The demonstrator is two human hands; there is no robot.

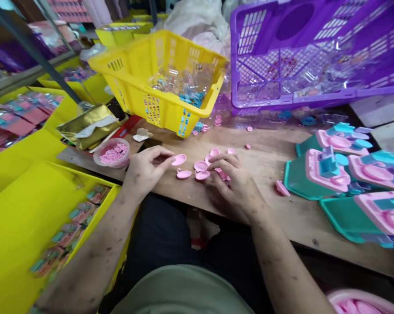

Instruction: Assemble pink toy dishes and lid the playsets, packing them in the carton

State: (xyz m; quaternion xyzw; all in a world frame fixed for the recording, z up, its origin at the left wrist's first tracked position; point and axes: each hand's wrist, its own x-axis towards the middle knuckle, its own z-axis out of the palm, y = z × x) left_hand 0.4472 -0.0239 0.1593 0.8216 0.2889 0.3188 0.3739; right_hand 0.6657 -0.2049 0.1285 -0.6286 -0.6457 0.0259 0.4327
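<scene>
My left hand pinches the edge of a small pink oval piece between thumb and fingers, just above the wooden table. Below it lies another shallow pink oval piece with a small tab. More pink oval pieces lie close together in front of me, among them one piece beside my right fingertips. My right hand hovers over this group with curved fingers apart, and its fingertips seem to touch the pieces. Part of the group is hidden under that hand.
On the right stand several green-and-pink toy boxes, near a loose pink piece. A yellow basket and a purple basket stand behind. To the left are a tub of small pink parts and a yellow bin.
</scene>
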